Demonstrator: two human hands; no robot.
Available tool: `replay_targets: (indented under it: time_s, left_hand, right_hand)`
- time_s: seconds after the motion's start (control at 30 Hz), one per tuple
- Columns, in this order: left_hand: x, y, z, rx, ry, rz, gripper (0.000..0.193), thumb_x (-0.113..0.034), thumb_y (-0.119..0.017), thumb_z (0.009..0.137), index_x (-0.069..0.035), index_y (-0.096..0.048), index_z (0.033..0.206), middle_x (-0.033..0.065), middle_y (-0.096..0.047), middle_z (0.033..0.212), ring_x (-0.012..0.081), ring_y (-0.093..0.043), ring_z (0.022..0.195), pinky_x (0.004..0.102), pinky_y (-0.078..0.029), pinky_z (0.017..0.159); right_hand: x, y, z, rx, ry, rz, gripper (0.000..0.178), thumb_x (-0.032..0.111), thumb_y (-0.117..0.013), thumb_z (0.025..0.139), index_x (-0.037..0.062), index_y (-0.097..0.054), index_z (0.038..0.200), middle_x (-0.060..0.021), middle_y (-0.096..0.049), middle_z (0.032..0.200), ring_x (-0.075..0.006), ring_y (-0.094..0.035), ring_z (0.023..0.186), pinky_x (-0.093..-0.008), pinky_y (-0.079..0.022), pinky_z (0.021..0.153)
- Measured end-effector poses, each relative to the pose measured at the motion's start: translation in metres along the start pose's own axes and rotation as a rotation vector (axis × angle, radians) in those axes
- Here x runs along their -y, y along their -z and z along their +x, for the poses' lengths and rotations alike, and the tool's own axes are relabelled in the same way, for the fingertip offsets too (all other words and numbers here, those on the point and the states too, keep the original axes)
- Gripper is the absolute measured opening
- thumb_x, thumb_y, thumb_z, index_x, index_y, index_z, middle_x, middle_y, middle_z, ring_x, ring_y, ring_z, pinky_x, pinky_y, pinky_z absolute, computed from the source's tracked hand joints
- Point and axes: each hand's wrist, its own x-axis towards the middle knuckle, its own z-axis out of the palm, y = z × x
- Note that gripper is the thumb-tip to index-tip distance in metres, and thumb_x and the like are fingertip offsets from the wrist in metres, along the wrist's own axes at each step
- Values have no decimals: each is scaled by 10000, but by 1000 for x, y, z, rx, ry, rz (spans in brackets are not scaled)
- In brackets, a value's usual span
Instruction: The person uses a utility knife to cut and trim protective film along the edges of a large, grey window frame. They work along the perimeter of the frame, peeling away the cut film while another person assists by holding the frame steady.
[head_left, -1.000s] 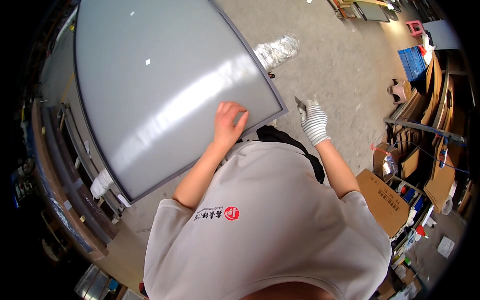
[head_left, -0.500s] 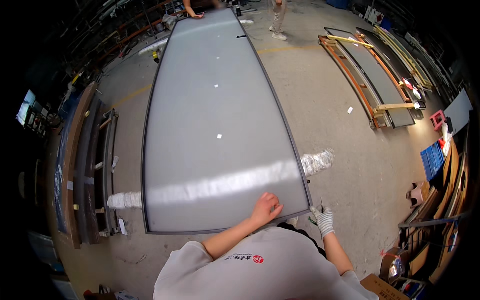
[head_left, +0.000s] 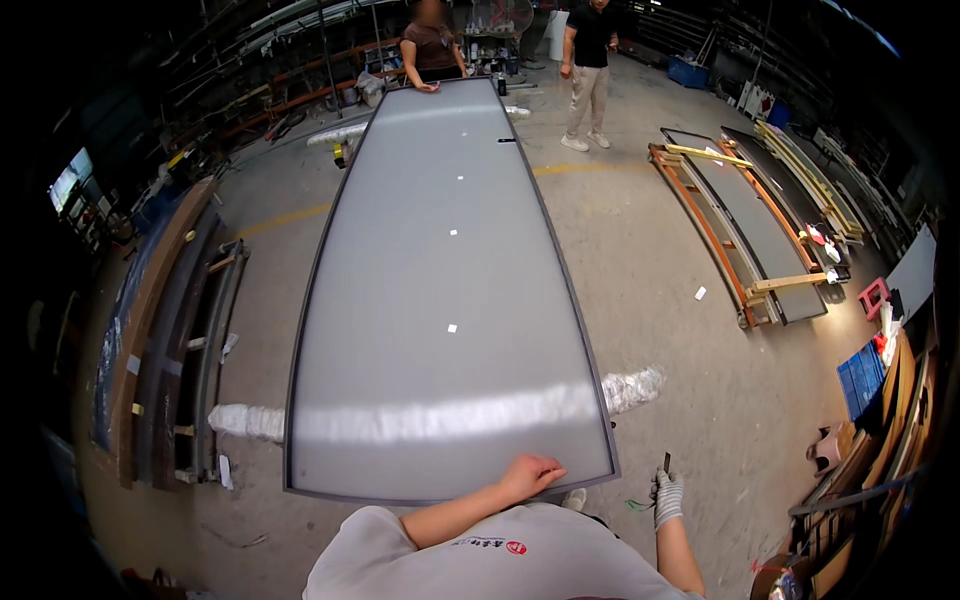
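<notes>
A long grey panel in a dark frame lies flat before me, narrowing into the distance, with small white squares along its middle. Over its near edge lies my bare left hand, fingers loosely bent and holding nothing. Right of the panel's near corner, apart from it, my right hand wears a striped white-grey glove. It is closed on a slim dark tool pointing upward; its exact kind is unclear. Something thin and green sticks out on the hand's left side.
Plastic-wrapped supports lie under the panel. A co-worker touches its far end; another person stands right of it. A rack of framed panels is at right, stacked long pieces at left, leaning boards at near right.
My right hand has moved away from the panel's near corner, with the dark tool now showing above it. My left hand stays near the edge. The view has tilted up, revealing both people.
</notes>
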Motion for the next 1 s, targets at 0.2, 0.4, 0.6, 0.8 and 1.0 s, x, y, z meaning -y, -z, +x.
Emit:
replay_targets:
  time_s: [0.2, 0.4, 0.6, 0.8, 1.0]
  left_hand:
    - [5, -7, 10, 18, -209, -26, 260, -273, -626, 874, -76, -662, 1040, 101, -668, 988, 305, -595, 946, 400, -467, 842]
    - [-6, -9, 11, 179, 43, -612, 546, -410, -483, 953, -40, -438, 1352, 136, -556, 1275, 243, -497, 1198, 370, -365, 1032]
    - [-33, -12, 28, 440, 120, -1397, 685, -543, -231, 997, 1, -387, 1382, 75, -459, 1364, 181, -417, 1267, 355, -291, 1090]
    - [-6, -3, 14, 469, 115, -1455, 571, -482, -283, 1013, -25, -441, 1316, 48, -488, 1285, 152, -426, 1235, 324, -311, 1073]
    - [6, 22, -10, 337, 170, -1214, 405, -382, -401, 1013, -52, -503, 1223, 21, -535, 1140, 142, -485, 1130, 310, -356, 1020]
  right_hand:
    - [4, -14, -3, -3, 128, -245, 339, 288, -589, 918, 29, -639, 705, -76, -649, 722, -133, -546, 508, -243, -430, 499]
    - [122, -61, -109, 623, 24, 458, 309, 307, -613, 906, 11, -654, 829, -134, -682, 861, -199, -665, 738, -303, -541, 634]
    - [126, -102, -121, 1098, -31, 795, 279, 312, -580, 916, 40, -610, 866, -162, -630, 1072, -304, -638, 960, -457, -523, 818]
    - [128, -138, -130, 1372, -179, 1128, 250, 310, -548, 932, 80, -572, 837, -156, -619, 1091, -329, -587, 1070, -528, -422, 963]
    - [111, -147, -111, 1209, -229, 932, 245, 311, -567, 924, 84, -634, 862, -142, -639, 1098, -317, -617, 1028, -487, -491, 908]
